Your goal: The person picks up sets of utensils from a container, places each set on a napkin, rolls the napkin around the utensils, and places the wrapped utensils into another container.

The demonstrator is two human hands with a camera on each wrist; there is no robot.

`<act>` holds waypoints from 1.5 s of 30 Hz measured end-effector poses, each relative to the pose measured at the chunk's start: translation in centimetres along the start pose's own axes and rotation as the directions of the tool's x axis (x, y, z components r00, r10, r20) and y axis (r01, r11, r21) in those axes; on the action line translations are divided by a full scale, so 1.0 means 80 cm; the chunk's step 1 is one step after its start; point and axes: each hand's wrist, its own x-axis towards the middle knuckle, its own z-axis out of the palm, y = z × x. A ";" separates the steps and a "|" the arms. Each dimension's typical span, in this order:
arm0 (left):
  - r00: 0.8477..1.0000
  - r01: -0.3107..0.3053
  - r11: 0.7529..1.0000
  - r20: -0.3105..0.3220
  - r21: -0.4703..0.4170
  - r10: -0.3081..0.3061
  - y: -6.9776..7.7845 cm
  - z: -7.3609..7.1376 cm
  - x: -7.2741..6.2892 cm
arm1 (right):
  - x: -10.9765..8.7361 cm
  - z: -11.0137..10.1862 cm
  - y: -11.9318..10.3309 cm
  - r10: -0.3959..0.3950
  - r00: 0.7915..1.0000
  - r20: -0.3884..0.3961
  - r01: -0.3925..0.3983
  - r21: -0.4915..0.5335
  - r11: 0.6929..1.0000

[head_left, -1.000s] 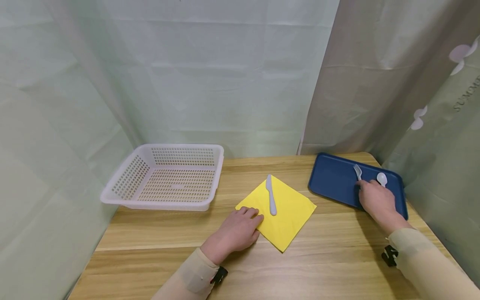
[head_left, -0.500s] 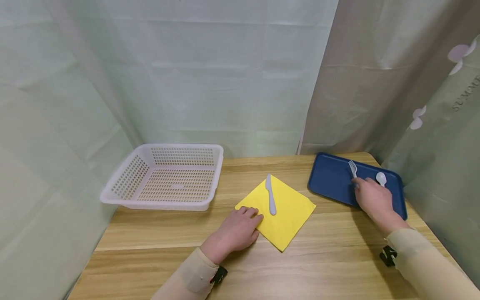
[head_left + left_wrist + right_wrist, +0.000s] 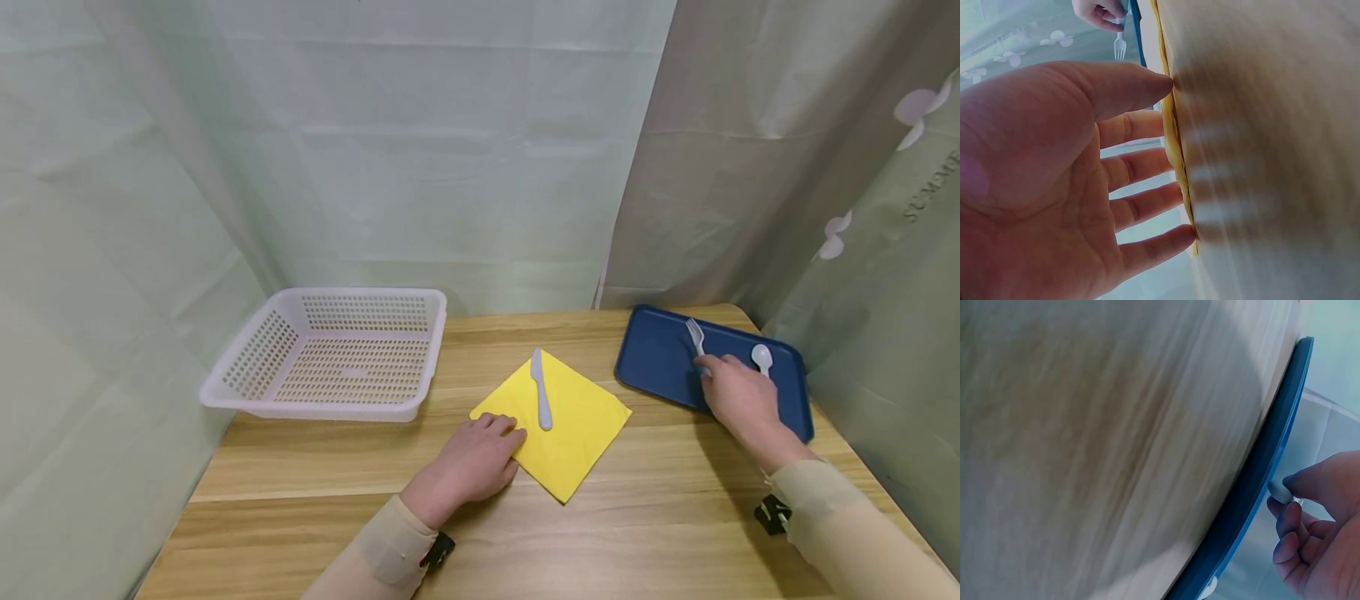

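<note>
Over the blue tray [image 3: 656,354] at the right, my right hand [image 3: 741,400] pinches a white plastic fork [image 3: 696,335] by its handle between thumb and fingers. In the right wrist view the end of the fork's handle [image 3: 1280,492] shows at the fingertips. A white spoon [image 3: 762,358] lies on the tray just beyond that hand. My left hand [image 3: 476,458] rests with extended fingertips on the left edge of a yellow napkin [image 3: 581,417]. On the napkin lies a pale plastic knife [image 3: 542,392], and the left fingers do not touch it.
A white perforated basket [image 3: 322,411] stands at the back left of the wooden table [image 3: 600,542]. Curtains [image 3: 450,167] hang close behind the table and along both sides.
My right hand has moved a little to the left over the tray, carrying the fork with it. The left hand, napkin, knife and spoon stay where they were.
</note>
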 end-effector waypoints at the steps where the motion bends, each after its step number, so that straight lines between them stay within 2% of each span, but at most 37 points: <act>1: 1.000 0.000 1.000 0.002 -0.001 0.000 0.000 0.000 0.000 | 0.000 -0.001 -0.002 -0.004 1.000 0.000 0.004 -0.001 1.000; 13: 1.000 -0.005 1.000 0.000 -0.007 0.005 0.000 0.000 0.000 | -0.001 -0.006 -0.030 -0.073 0.997 -0.041 0.074 0.025 0.997; 30: 1.000 -0.006 1.000 0.003 -0.004 0.006 -0.002 0.003 0.001 | -0.004 -0.010 -0.062 -0.109 0.993 -0.041 0.111 0.041 0.993; 37: 1.000 -0.007 1.000 -0.002 -0.003 0.007 -0.002 0.002 0.001 | -0.006 -0.009 -0.076 -0.092 0.996 -0.011 0.092 0.075 0.993; 45: 1.000 0.000 1.000 0.002 -0.007 0.000 0.000 0.000 0.000 | -0.006 -0.006 -0.087 -0.108 0.994 -0.001 0.108 0.096 0.989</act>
